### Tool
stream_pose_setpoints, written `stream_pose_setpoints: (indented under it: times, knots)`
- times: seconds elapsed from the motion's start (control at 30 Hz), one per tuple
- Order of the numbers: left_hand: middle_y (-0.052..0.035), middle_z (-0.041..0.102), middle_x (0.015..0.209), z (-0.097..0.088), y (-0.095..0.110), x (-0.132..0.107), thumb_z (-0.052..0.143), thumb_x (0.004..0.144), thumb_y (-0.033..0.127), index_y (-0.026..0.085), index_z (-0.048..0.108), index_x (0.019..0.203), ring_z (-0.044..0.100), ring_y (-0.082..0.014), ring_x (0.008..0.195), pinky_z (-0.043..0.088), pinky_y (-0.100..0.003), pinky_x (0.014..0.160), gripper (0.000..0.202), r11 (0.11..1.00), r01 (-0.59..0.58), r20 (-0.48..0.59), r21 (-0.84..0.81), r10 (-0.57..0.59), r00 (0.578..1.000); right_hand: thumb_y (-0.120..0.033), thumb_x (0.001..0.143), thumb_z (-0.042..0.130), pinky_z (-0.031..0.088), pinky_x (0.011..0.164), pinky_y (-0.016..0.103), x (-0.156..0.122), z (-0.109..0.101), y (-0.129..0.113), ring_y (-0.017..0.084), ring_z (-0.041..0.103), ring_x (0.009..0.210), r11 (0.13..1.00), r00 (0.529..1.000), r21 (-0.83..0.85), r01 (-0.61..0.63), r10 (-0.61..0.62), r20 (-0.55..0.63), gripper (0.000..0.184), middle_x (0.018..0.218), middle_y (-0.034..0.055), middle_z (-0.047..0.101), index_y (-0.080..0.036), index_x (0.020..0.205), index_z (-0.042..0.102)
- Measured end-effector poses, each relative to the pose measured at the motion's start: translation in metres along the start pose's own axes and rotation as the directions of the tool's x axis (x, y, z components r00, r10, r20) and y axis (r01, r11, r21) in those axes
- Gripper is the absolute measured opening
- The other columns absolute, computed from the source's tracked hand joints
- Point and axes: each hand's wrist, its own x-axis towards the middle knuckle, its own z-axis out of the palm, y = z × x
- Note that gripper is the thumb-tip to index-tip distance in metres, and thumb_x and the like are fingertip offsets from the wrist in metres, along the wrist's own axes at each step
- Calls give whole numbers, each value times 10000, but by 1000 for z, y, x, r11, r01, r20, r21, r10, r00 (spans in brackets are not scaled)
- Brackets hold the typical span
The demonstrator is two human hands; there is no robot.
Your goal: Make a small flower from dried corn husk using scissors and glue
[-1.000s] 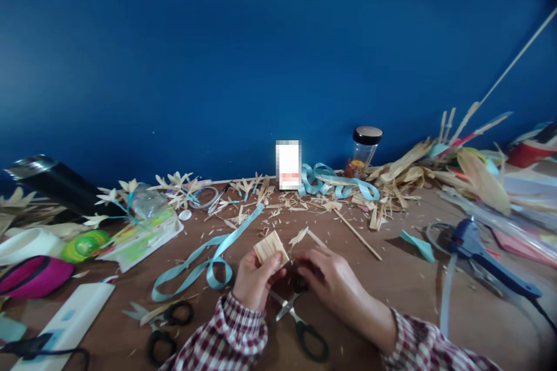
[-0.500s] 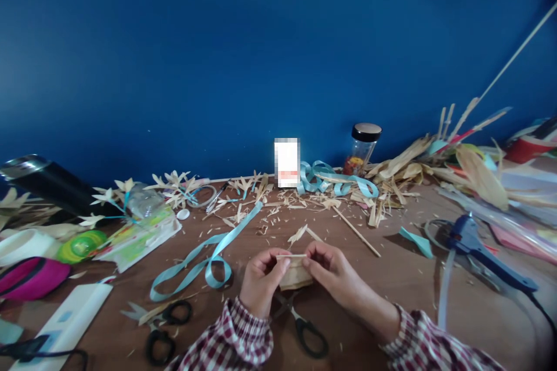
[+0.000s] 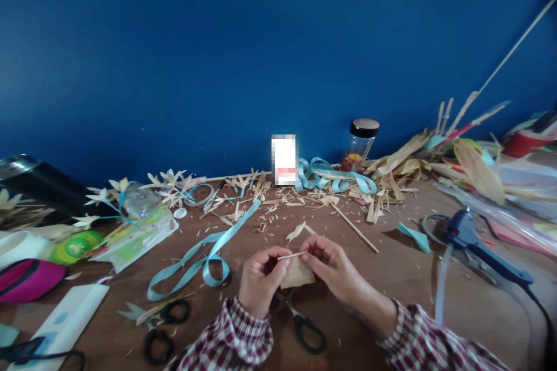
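Observation:
Between my two hands is a pale piece of dried corn husk [image 3: 297,274], its top edge folded or rolled into a narrow band. My left hand [image 3: 261,278] pinches the left end of that edge between thumb and fingers. At the other end, my right hand [image 3: 333,266] grips it the same way. The husk's lower part hangs down flat toward me. Just below it lies a pair of scissors [image 3: 310,333] with black handles, its blades partly hidden by my left hand and the husk.
A second pair of scissors [image 3: 156,324] and a looped light-blue ribbon [image 3: 209,249] lie to the left. On the right rests a blue glue gun [image 3: 474,243]. Husk scraps, a thin stick [image 3: 354,227] and a black-lidded jar [image 3: 363,142] are farther back. A power strip [image 3: 73,324] sits at front left.
The husk's top edge has tilted, its right end now slightly higher, and more of its flat face shows below. Both hands keep their pinch. The whole view has shifted slightly.

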Motion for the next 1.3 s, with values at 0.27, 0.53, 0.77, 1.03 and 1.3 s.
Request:
stream_pose_setpoints:
  times: [0.27, 0.53, 0.77, 1.03, 1.3]
  knots:
    - [-31, 661, 654, -4, 3, 1, 643, 676, 263, 158, 692, 713, 551, -134, 599, 434, -216, 565, 122, 988, -65, 48, 140, 58, 997, -274, 768, 596, 308, 495, 185, -1, 0, 1, 75, 387, 545, 998, 1000, 55, -6, 6, -13, 130, 603, -54, 459, -170, 770, 517]
    - [-39, 676, 694, -9, 7, 3, 599, 709, 227, 165, 690, 732, 579, -156, 643, 455, -231, 598, 113, 965, -110, 144, 240, 77, 987, -193, 782, 536, 311, 503, 186, -2, -2, 1, 84, 394, 563, 989, 997, -124, 76, -79, -22, 25, 620, -49, 457, -176, 767, 528]
    - [-48, 665, 690, -11, -3, 3, 602, 725, 285, 145, 683, 797, 569, -149, 615, 446, -228, 567, 177, 999, -9, 160, 53, 0, 987, -120, 769, 497, 335, 522, 185, -4, -3, 2, 97, 449, 599, 957, 991, -265, 120, -130, -21, 87, 669, -34, 522, -185, 787, 553]
    - [-46, 680, 660, -8, -3, 7, 696, 664, 307, 143, 695, 702, 577, -140, 613, 452, -219, 580, 169, 991, 41, 77, 130, -51, 996, -93, 760, 478, 342, 523, 186, -5, -3, -2, 97, 455, 592, 904, 986, -399, 151, -168, -7, 135, 679, -27, 546, -184, 784, 576]
    - [-33, 671, 626, -7, 0, 5, 694, 652, 284, 140, 681, 727, 583, -130, 566, 462, -209, 543, 163, 979, 46, 90, 200, -65, 994, -226, 813, 521, 383, 552, 197, -5, -1, -1, 105, 487, 622, 962, 993, -250, 112, -119, -15, 54, 700, -16, 551, -178, 834, 536]
